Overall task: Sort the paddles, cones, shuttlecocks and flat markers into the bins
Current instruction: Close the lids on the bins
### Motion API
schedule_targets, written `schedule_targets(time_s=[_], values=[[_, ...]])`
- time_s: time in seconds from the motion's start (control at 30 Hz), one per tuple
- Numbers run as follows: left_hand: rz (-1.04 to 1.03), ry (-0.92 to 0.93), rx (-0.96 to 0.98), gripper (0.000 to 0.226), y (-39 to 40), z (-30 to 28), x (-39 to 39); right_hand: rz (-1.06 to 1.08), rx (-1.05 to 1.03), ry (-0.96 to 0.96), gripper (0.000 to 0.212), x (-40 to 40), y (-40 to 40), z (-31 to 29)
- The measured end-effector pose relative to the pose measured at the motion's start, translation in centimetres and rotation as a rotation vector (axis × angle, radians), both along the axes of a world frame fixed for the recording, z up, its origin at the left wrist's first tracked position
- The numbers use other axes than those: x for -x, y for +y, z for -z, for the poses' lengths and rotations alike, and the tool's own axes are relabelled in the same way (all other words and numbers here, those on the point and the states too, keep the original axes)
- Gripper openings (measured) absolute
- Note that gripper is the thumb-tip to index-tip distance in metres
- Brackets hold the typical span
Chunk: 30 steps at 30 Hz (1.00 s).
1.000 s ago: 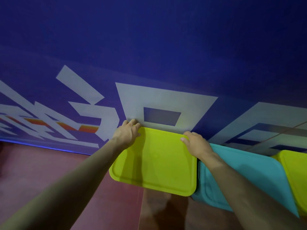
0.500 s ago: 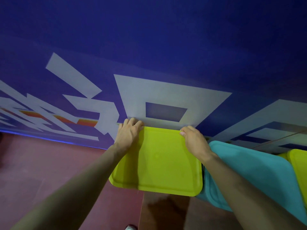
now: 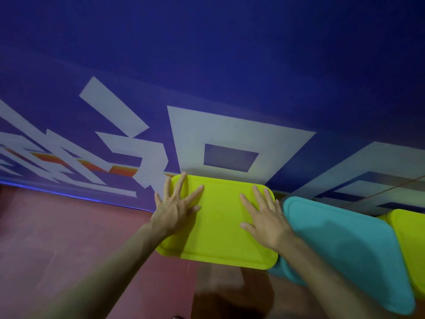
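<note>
Seen from above, two bare forearms reach forward to a lime-green lid (image 3: 218, 226) on a bin standing on the reddish floor (image 3: 69, 238). The left hand (image 3: 177, 208) and right hand (image 3: 264, 217) both lie flat on the lid, grip wide, fingers spread and holding nothing. Uneven pressing could tip the bin or leave one corner unseated. Just right of the lime-green lid sits a teal lid (image 3: 345, 249), then another green lid (image 3: 411, 245). All are closed, so their contents are hidden. No paddles, cones, shuttlecocks or markers show. Beyond stands a blue wall (image 3: 230, 65).

Blue lettered wall (image 3: 230, 54) meets reddish floor (image 3: 69, 238).
</note>
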<state>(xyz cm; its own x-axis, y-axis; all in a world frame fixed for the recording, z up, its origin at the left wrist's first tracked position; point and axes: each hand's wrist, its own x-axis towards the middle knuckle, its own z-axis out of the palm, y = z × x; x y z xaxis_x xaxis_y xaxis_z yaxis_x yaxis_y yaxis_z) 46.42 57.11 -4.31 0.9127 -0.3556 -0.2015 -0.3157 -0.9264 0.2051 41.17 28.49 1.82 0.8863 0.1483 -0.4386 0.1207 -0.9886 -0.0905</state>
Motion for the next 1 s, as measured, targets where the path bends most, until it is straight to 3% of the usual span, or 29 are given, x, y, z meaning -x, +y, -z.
schedule_targets(time_s=[0.2, 0.3, 0.4, 0.67, 0.9, 1.0], values=[[-0.195, 0.014, 0.034, 0.065, -0.3, -0.7, 2.9, -0.018, 0.01, 0.204, 0.123, 2.4, 0.1, -0.6], [-0.193, -0.033, 0.098, 0.064, -0.3, -1.0, 2.7, -0.01, 0.034, 0.216, 0.131, 3.6, 0.3, -0.6], [-0.121, -0.039, 0.043, 0.062, -1.2, -1.2, 1.2, 0.037, 0.08, 0.251, 0.138, 4.2, 0.6, -0.2], [-0.064, -0.013, -0.114, 0.067, -2.1, -1.0, -0.3, 0.094, 0.109, 0.333, 0.142, 3.3, 1.6, -0.8], [-0.182, 0.095, 0.024, 0.066, -1.6, -2.1, 1.9, 0.042, 0.074, 0.253, 0.144, 3.8, 0.7, -1.3], [-0.178, 0.092, -0.034, 0.064, -1.6, -3.2, 3.0, 0.033, 0.09, 0.258, 0.143, 3.9, 0.6, -1.4]])
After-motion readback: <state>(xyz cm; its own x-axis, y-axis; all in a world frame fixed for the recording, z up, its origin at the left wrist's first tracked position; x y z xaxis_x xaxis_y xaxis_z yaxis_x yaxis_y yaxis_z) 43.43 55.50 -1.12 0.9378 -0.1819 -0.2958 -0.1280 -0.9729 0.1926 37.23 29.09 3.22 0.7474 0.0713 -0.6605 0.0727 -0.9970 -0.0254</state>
